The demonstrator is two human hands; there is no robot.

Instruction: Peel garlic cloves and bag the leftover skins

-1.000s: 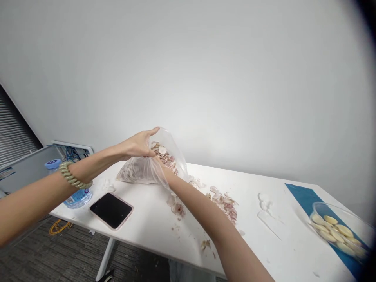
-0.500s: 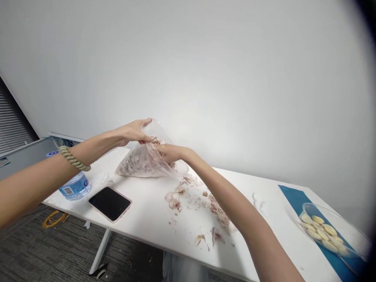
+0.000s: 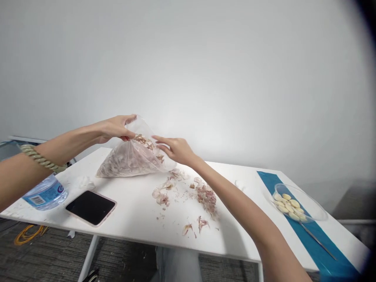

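A clear plastic bag (image 3: 123, 160), partly filled with garlic skins (image 3: 143, 141), lies on the white table with its mouth facing right. My left hand (image 3: 117, 127) grips the upper rim of the bag and holds the mouth up, thumb and fingers closed on the film. At the bag's mouth is my right hand (image 3: 174, 149), its fingers stretched out and apart with nothing held in them. Below and right of the mouth, loose garlic peels (image 3: 207, 197) and crumbs are scattered on the tabletop.
A phone (image 3: 91, 207) lies near the front edge, beside a large water bottle (image 3: 47, 192). At right, a clear bowl of peeled garlic cloves (image 3: 289, 205) stands on a blue strip (image 3: 305, 231) with a thin metal tool (image 3: 319, 241). Behind the table rises a wall (image 3: 205, 78).
My right hand has drawn back out of the bag's mouth and its fingers have opened. My left hand still holds the rim. The view has shifted right.
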